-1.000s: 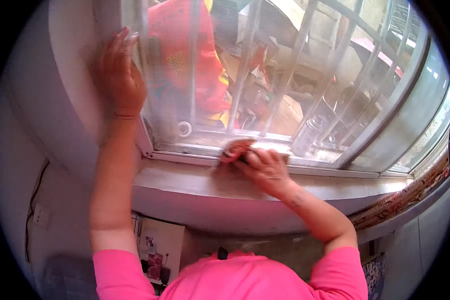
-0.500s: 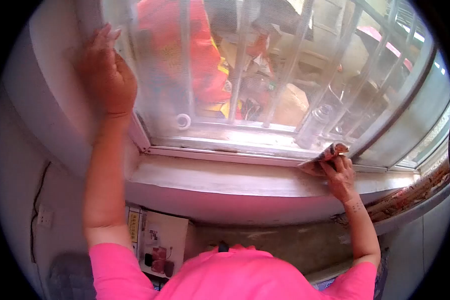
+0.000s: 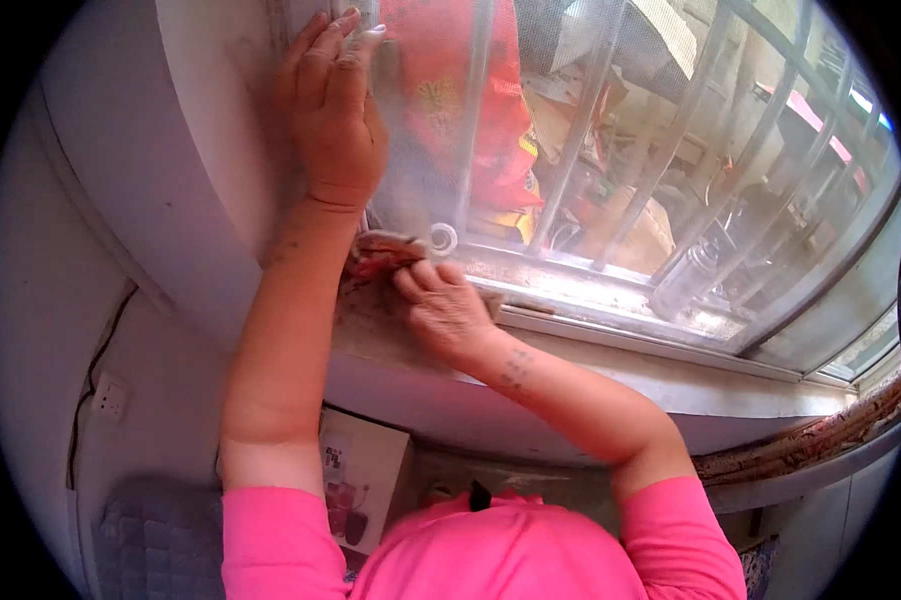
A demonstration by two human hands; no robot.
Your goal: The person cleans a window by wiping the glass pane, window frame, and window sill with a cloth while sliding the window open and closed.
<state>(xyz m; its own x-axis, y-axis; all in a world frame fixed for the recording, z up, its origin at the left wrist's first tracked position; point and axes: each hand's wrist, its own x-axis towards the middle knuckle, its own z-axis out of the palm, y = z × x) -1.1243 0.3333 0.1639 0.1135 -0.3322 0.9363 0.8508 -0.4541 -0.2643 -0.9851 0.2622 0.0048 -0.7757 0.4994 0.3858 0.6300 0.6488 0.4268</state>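
My left hand (image 3: 332, 115) rests against the left side of the window frame, its fingers stretched upward and nothing in it. Beneath it, my right hand (image 3: 445, 305) grips a patterned reddish cloth (image 3: 382, 258) and presses it at the lower left corner of the window. Part of the cloth is hidden behind my fingers and my left forearm. A round white ring (image 3: 442, 238) sits on the screen just above my right hand. The windowsill (image 3: 610, 372) runs away to the right.
Behind the mesh screen stand metal bars (image 3: 570, 130), a red bag (image 3: 450, 100) and a clear bottle (image 3: 685, 280). Below the sill is a white box (image 3: 365, 470). A wall socket (image 3: 110, 395) and a grey quilted item (image 3: 160, 540) are at lower left, rolled patterned fabric (image 3: 820, 435) at right.
My right hand has carried the cloth leftward along the sill to the window's left corner. My left hand stays by the frame's left side while the view has shifted.
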